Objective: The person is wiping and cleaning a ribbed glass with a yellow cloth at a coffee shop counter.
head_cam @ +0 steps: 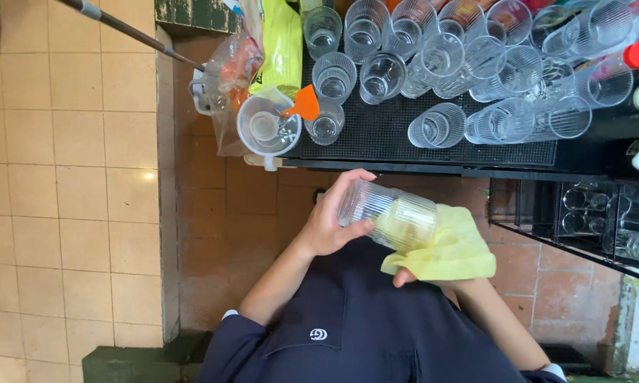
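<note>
Gripping a clear ribbed tumbler [383, 213] at chest height, the person's left hand [331, 220] was clamped round its base end, thumb on the near side and fingers over the far side, while the right hand [433, 273] sat almost wholly hidden beneath a soft yellow cloth [454, 252] that was bunched against and partly pushed into the glass's open mouth; fingertips showed only at the cloth's lower edge, so how tightly that hand was closed could not be told. The tumbler lay on its side, its long axis running from upper left to lower right, base toward the left hand and mouth toward the right, so the cloth met the glass directly along that axis, with the left hand the nearer and firmer hold. Its walls were thin, see-through and vertically fluted, catching the light in fine lines. Above the hands, well apart from them, a black rubber-textured mat [376, 142] on the worktop carried a crowd of similar fluted glasses [440, 71], some upright, some tipped on their sides. At the mat's left end stood a translucent plastic jug [266, 128] with an orange piece [305, 104] at its rim, beside a crumpled plastic bag [234, 78]. Pale and terracotta floor tiles [71, 177] lay below.
</note>
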